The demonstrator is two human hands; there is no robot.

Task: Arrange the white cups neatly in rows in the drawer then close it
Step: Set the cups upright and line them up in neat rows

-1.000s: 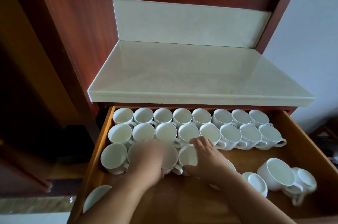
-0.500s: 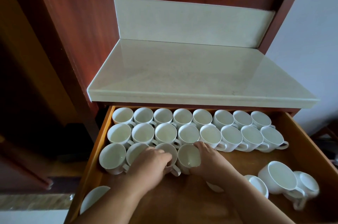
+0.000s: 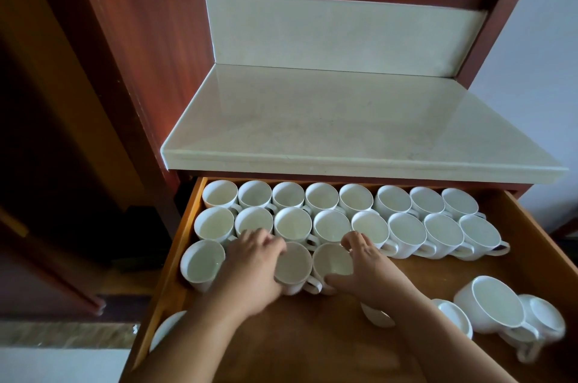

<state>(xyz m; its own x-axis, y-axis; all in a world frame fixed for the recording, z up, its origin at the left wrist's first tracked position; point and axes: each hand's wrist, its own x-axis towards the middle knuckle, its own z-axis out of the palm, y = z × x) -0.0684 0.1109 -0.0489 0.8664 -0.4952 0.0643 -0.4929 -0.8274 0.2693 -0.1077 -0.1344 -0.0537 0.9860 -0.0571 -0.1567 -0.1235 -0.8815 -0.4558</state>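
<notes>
The wooden drawer (image 3: pixel 531 245) stands pulled out under the counter. Two full rows of white cups fill its back, such as the back-left cup (image 3: pixel 220 193) and the second-row right cup (image 3: pixel 478 234). A third row runs from the left wall: one free cup (image 3: pixel 201 262), then a cup (image 3: pixel 292 265) gripped by my left hand (image 3: pixel 250 270), then a cup (image 3: pixel 331 260) gripped by my right hand (image 3: pixel 369 270). My left hand hides another cup beneath it.
Loose cups lie at the drawer's front right: a large tilted cup (image 3: pixel 497 304), a cup on its side (image 3: pixel 545 320) and another (image 3: pixel 453 317) by my right forearm. One cup (image 3: pixel 165 328) sits at the front left corner. The marble counter (image 3: pixel 344 119) overhangs the back row.
Both hands have pressed the two third-row cups closer together and toward the second row. The cup under my right hand now stands upright beside the other.
</notes>
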